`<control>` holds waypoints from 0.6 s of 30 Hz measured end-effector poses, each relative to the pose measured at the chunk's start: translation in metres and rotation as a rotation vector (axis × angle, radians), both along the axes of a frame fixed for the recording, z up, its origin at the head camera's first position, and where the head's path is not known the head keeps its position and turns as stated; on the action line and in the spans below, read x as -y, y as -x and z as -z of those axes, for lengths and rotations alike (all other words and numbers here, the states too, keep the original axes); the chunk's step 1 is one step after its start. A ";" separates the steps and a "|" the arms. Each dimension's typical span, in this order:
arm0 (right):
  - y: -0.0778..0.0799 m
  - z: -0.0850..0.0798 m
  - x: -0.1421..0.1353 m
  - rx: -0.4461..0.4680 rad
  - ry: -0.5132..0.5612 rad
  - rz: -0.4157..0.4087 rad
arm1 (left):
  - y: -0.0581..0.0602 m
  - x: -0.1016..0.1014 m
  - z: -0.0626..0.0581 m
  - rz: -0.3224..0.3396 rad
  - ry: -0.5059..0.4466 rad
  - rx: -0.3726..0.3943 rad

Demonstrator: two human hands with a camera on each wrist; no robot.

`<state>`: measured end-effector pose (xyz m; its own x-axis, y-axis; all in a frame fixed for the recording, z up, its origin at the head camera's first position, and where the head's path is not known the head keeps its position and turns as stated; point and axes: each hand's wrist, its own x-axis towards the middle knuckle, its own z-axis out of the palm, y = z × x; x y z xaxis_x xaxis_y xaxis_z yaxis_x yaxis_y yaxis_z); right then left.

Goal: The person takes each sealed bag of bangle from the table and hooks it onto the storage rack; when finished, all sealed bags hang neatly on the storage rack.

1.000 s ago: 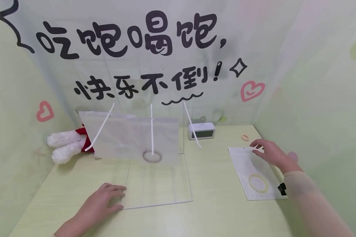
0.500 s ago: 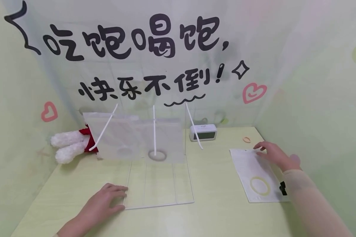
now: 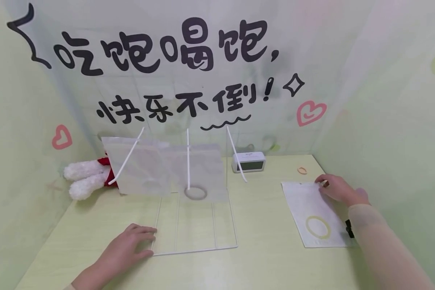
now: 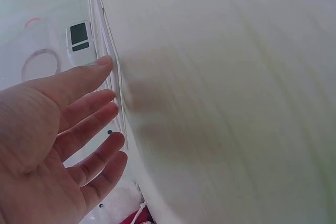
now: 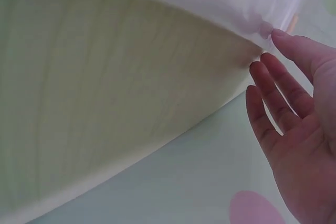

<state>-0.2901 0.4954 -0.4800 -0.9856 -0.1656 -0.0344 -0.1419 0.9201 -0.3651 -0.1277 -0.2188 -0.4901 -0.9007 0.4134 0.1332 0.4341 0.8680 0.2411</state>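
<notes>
My left hand (image 3: pixel 125 247) has its fingers loosely extended, fingertips at the left front of the white wire rack's base (image 3: pixel 195 251). The rack has three prongs; translucent plastic sheets or bags (image 3: pixel 137 165) hang at the left and middle ones, a grey ring (image 3: pixel 195 192) showing low on the middle one. My right hand (image 3: pixel 338 188) is at the upper right corner of a flat white plastic bag (image 3: pixel 297 205) with a yellow ring (image 3: pixel 317 226) showing on it. In the right wrist view, thumb and fingertips pinch the bag's corner, its film puckered there.
A white digital clock (image 3: pixel 248 162) stands behind the right prong. An orange loop (image 3: pixel 302 170) lies beyond the bag. A small black object (image 3: pixel 349 228) sits at the bag's right edge, partly behind the right sleeve. White plush legs (image 3: pixel 87 181) lie at the back left.
My right hand has moved slightly right along the bag's top edge, thumb and fingers drawing closer together at its corner. The left hand stays at the rack base; the view has shifted a little.
</notes>
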 end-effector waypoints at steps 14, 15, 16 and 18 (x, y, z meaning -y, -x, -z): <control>0.001 -0.006 0.002 -0.087 0.026 -0.014 | 0.001 -0.001 0.000 -0.003 0.011 0.006; 0.000 -0.007 0.002 -0.089 0.027 -0.014 | 0.001 -0.001 0.000 -0.003 0.012 0.006; 0.000 -0.008 0.002 -0.089 0.030 -0.011 | 0.001 -0.001 0.000 -0.002 0.013 0.004; -0.002 -0.010 0.002 -0.100 0.029 -0.013 | 0.001 -0.001 0.000 0.002 0.014 -0.002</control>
